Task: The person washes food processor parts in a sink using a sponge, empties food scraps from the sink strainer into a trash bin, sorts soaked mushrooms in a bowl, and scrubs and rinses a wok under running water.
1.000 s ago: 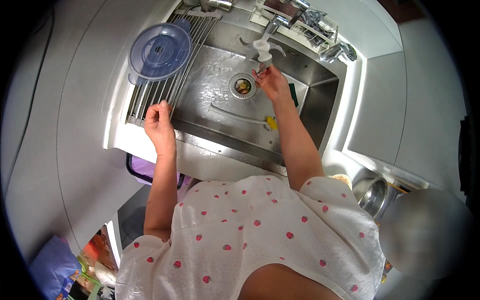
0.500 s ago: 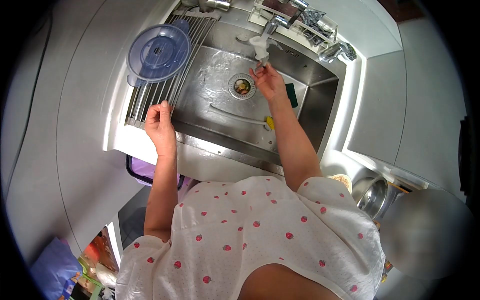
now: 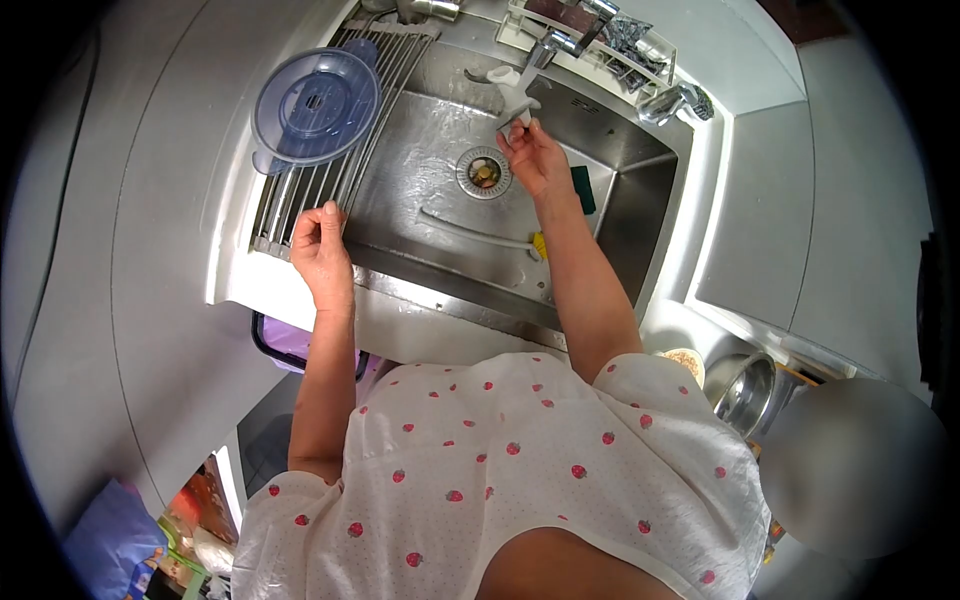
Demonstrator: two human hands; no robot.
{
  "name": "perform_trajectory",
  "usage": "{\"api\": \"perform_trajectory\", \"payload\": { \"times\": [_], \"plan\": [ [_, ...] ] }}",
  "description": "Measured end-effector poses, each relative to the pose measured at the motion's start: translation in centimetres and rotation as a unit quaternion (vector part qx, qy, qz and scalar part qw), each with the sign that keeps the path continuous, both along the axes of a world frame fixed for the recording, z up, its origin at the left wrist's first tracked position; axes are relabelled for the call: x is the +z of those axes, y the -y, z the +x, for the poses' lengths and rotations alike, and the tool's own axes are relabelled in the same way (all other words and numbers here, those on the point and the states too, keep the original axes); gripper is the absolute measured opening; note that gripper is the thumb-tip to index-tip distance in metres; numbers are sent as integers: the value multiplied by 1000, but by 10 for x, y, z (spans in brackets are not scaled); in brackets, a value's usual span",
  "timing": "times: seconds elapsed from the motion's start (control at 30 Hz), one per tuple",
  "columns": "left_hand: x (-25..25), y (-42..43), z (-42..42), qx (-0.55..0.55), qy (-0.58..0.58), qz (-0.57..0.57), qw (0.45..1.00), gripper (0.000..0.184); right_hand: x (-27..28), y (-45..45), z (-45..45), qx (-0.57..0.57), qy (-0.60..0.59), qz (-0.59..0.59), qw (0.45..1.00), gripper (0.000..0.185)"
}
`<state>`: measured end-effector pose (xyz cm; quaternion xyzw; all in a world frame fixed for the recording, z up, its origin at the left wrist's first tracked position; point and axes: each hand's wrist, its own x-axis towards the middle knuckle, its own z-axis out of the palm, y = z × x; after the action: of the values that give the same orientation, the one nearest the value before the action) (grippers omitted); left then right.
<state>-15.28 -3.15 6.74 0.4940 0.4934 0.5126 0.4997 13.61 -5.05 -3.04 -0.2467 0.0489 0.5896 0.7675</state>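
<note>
Under the tap (image 3: 548, 50), my right hand (image 3: 538, 165) pinches the lower end of a white chopper blade (image 3: 514, 98). This piece has a pale central stem and curved blades sticking out, and water seems to run over it. My left hand (image 3: 322, 255) is by the near end of the roll-up drying rack (image 3: 290, 215), fingers curled and thumb raised, with nothing visible in it. A translucent blue lid (image 3: 318, 105) lies on that rack. Below my right hand, the sink drain (image 3: 484, 172) holds food scraps.
In the steel sink (image 3: 400, 150) lie a long-handled brush (image 3: 470, 230) with yellow bristles and a dark green scouring pad (image 3: 583, 190). A rack (image 3: 590, 65) with bits in it stands behind the tap. A metal bowl (image 3: 745, 395) is at the lower right.
The chopper blade has turned and tilted in my right hand, its upper end now leaning left of the tap's stream. My left hand stays in place.
</note>
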Motion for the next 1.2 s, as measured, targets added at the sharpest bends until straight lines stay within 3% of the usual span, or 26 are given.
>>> {"api": "perform_trajectory", "payload": {
  "times": [0.1, 0.27, 0.5, 0.57, 0.6, 0.67, 0.7, 0.77, 0.8, 0.87, 0.9, 0.97, 1.1, 1.17, 1.2],
  "plan": [
    [1, 0, 1, 0, 5, -2, 1000, 23, 5, -3, 1, 7, 57, 16, 998, 14],
    [-2, -1, -1, 2, 11, 3, 1000, 22, 16, -9, 5, -69, 165, -92, 979, 14],
    [-2, -1, 1, 0, 11, -4, 1000, 22, 52, -25, 2, -68, 320, -154, 932, 12],
    [-2, -1, 1, -1, 17, -5, 1000, 22, 66, -30, 2, -53, 514, -244, 821, 15],
    [-1, -1, 1, -2, 15, -5, 1000, 22, 71, -31, 1, -53, 514, -244, 821, 15],
    [-2, -1, 1, -4, 15, -5, 1000, 22, 78, -29, 0, -58, 660, -241, 709, 17],
    [-2, -1, 1, -3, 5, -2, 1000, 22, 77, -30, 1, -58, 660, -242, 709, 17],
    [-4, -1, 1, -4, -5, 1, 1000, 23, 72, -37, 5, -59, 780, -243, 573, 21],
    [-4, -1, 2, -6, -6, 1, 1000, 23, 70, -40, 6, -60, 780, -244, 573, 21],
    [-6, -2, 2, -9, -8, 2, 1000, 23, 64, -45, 7, -35, 843, -228, 486, 23],
    [-6, -3, 1, -15, -4, 2, 1000, 21, 68, -46, 5, -35, 843, -228, 486, 23],
    [-6, -4, 0, -19, 0, 2, 1000, 19, 79, -48, 1, -59, 919, -166, 354, 23],
    [-5, -4, 0, -7, 15, -6, 1000, 19, 78, -50, 2, -52, 945, -107, 303, 20],
    [-6, -4, 0, -2, 17, -8, 1000, 19, 75, -48, 6, -49, 967, -86, 236, 17],
    [-4, -4, 0, -5, 13, -10, 1000, 21, 78, -47, 7, -48, 967, -85, 235, 17]
  ]
}}
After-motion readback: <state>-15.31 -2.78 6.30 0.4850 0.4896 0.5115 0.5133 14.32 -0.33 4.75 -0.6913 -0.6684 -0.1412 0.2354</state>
